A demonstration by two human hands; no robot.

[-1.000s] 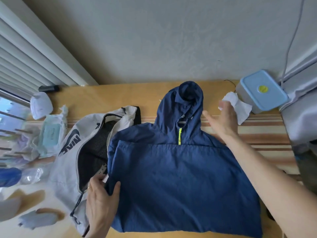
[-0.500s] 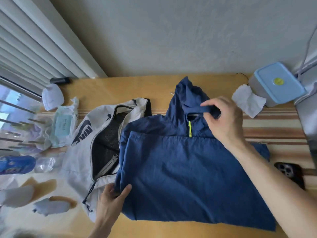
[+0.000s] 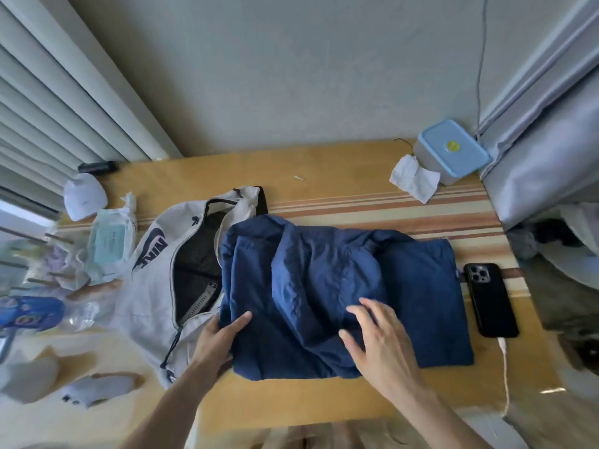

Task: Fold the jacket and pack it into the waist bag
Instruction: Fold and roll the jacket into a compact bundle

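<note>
The navy blue jacket (image 3: 324,286) lies on the wooden table as a rough rectangle, its hood folded down over the body. My left hand (image 3: 217,338) grips the jacket's near left corner, thumb on top of the fabric. My right hand (image 3: 376,338) rests flat on the folded hood near the jacket's front middle, fingers spread. The light grey waist bag (image 3: 155,273) lies to the left of the jacket, unzipped, its black mesh lining showing. The jacket's left edge overlaps the bag's opening.
A black phone (image 3: 491,299) on a white cable lies just right of the jacket. A blue-lidded box (image 3: 453,150) and a crumpled tissue (image 3: 413,178) sit at the back right. A wipes pack (image 3: 108,243), a bottle (image 3: 32,312) and small items crowd the left side.
My right hand pulled the hood down toward me and laid it over the jacket's body, then moved to the near middle. My left hand stayed at the near left corner.
</note>
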